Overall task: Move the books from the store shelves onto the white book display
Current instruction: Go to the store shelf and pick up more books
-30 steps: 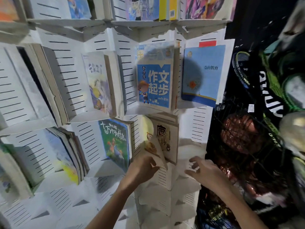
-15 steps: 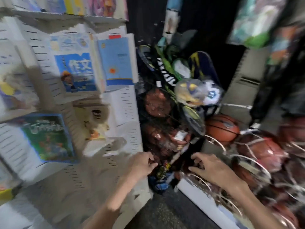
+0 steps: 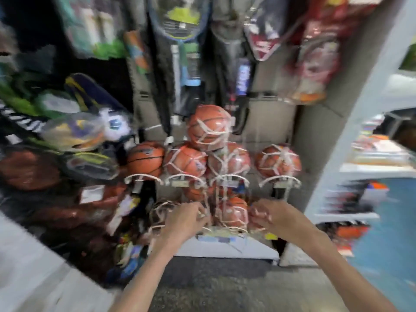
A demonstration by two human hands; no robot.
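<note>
Orange basketballs (image 3: 209, 128) in white netting; grey floor (image 3: 225, 287); pale blue shelf upright (image 3: 351, 122)

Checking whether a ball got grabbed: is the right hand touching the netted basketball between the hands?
Cannot tell: in the head view the right hand overlaps the netted basketball, but blur hides any contact.

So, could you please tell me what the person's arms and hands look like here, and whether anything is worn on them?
Both forearms enter from the bottom edge, bare up to the frame edge: no sleeves, gloves, watch or bracelet show. The left hand and right hand are bare too; motion blur hides whether any ring is worn.
</note>
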